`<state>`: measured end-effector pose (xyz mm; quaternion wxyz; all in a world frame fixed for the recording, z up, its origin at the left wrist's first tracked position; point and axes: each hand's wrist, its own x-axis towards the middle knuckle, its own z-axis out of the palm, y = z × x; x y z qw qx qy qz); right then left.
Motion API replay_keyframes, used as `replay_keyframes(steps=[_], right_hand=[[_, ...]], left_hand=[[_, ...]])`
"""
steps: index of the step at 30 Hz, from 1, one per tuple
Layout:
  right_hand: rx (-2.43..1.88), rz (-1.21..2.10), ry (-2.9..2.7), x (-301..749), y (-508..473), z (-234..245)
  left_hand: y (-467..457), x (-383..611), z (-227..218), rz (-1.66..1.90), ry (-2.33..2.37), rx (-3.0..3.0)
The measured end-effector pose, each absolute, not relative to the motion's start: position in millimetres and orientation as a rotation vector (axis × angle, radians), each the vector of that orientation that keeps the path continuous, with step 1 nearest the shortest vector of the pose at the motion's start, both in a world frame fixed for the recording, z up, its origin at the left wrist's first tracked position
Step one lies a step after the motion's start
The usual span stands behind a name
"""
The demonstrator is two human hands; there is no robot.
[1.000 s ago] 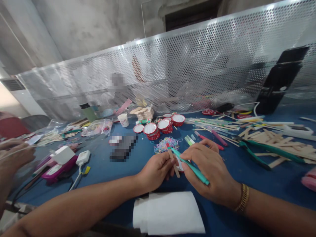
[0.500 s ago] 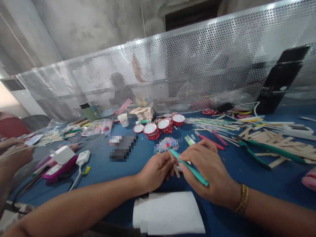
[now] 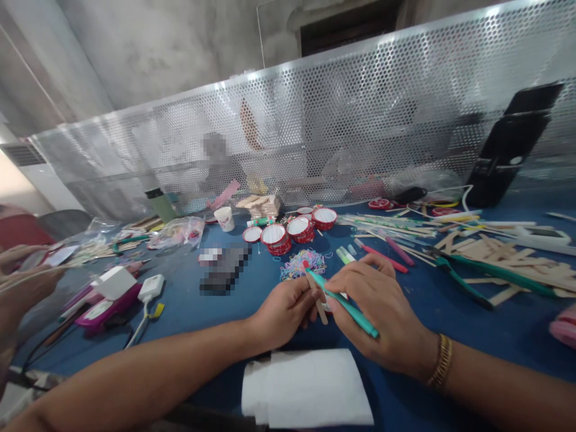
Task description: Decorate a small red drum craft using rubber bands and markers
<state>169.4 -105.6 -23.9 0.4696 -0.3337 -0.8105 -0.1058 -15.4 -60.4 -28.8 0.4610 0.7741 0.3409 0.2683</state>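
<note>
Pinched in the fingers of my left hand (image 3: 284, 313) is a flat wooden craft stick (image 3: 321, 312) whose upper end is red. My right hand (image 3: 382, 318) grips a turquoise marker (image 3: 355, 313), its tip end lying against the upper part of the stick. Just beyond the fingers is a heap of small colourful rubber bands (image 3: 302, 263). A small white, round-edged thing sits partly hidden between my two hands. Below them lies a folded white paper (image 3: 310, 390).
Red-and-white toy drums (image 3: 275, 236) stand behind the bands, near a paper cup (image 3: 224, 219). Right: green-handled pliers (image 3: 463, 279) and loose craft sticks (image 3: 513, 258). Left: a white charger (image 3: 114, 282) and another person's hands (image 3: 27, 270). A perforated metal screen (image 3: 279, 126) closes the back.
My hands, the stick and the marker stay almost still. At the far left, the other person's hands have shifted slightly, and a round object now shows in them.
</note>
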Motion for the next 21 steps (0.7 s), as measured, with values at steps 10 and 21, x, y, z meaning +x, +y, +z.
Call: replay_keyframes(steps=[10,21], right_hand=[[-0.816,-0.241,-2.001,169.7,-105.0,-24.1],[-0.806,-0.223,-2.008,170.7,-105.2,-23.2]], left_hand=[[-62.2,-15.3,-27.3,0.646,0.837,1.916],[-60.7,-15.9,-29.1,0.644,0.828,1.931]])
